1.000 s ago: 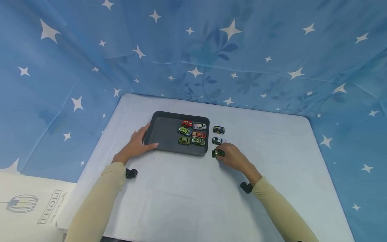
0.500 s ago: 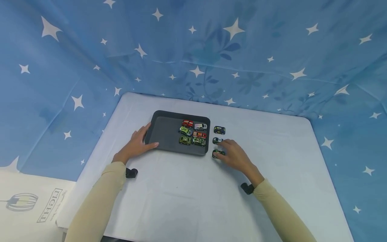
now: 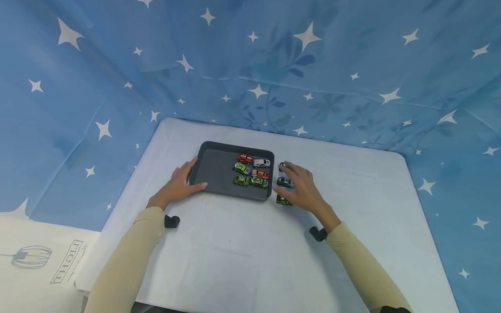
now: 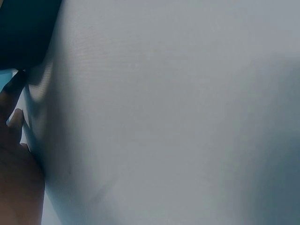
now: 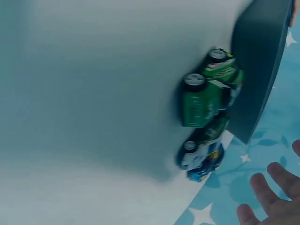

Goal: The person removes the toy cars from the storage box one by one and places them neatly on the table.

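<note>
My left hand (image 3: pixel 178 187) rests against the left end of the dark grey tray (image 3: pixel 213 171), thumb stretched along the front rim. In the left wrist view its fingertips (image 4: pixel 18 79) meet the tray's corner. Over a row of three toy cars beside the tray's right end hovers my right hand (image 3: pixel 303 187), fingers spread and nothing held. From front to back stand a green car (image 3: pixel 283 201), a white and dark green car (image 3: pixel 285 182) and a dark car (image 3: pixel 282 167), partly hidden by a finger. The right wrist view shows extended fingers (image 5: pixel 265 192) apart from the cars.
Several toy cars fill the tray's right half, among them a red one (image 3: pixel 245 158), a silver one (image 3: pixel 261 163) and an olive one (image 3: pixel 241 180). Under everything lies a white tabletop (image 3: pixel 231 256). A blue star-patterned curtain (image 3: pixel 219 108) borders the table's back and sides.
My right hand has let go of the green car and moved toward the back of the row, its fingers spreading. The left hand stays at the tray, and the cars keep their places.
</note>
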`<action>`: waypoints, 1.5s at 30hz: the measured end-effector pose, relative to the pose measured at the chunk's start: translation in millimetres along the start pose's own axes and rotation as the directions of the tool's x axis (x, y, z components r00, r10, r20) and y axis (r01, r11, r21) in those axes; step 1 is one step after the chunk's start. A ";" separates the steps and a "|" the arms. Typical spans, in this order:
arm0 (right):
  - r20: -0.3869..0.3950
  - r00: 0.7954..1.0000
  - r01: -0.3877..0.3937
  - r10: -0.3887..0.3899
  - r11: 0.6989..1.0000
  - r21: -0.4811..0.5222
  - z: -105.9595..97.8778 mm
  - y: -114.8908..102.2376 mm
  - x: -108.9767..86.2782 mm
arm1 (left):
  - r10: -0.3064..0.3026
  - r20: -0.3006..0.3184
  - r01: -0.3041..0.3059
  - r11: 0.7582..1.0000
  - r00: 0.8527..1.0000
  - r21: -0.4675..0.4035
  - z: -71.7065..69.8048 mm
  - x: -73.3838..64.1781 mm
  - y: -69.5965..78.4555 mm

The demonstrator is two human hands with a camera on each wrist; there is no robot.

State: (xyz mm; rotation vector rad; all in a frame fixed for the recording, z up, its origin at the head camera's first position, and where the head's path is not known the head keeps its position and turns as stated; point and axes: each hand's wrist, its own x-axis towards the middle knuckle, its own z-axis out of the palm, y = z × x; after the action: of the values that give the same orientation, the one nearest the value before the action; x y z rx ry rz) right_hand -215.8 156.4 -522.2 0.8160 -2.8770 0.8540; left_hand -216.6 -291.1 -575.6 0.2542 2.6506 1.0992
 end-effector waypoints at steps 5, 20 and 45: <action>0.032 0.999 0.009 -0.009 1.000 0.006 -1.6 -4.6 17.6 | 0.006 0.003 -0.006 1.000 1.000 0.004 0.3 1.2 -0.1; 0.076 0.990 0.115 -0.118 0.993 0.032 0.8 -21.6 73.4 | -0.003 0.010 0.003 1.000 1.000 -0.008 -0.2 -1.7 -1.6; 0.281 0.951 0.105 -0.134 0.988 0.115 21.6 -41.8 140.5 | -0.009 0.005 0.009 1.000 1.000 0.000 0.2 -2.3 -1.7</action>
State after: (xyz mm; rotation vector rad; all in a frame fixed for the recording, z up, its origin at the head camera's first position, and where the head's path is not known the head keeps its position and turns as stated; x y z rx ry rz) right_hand -313.8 48.6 -495.3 1.2063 -3.0052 0.9411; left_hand -214.5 -292.8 -576.5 0.2439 2.6446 1.0946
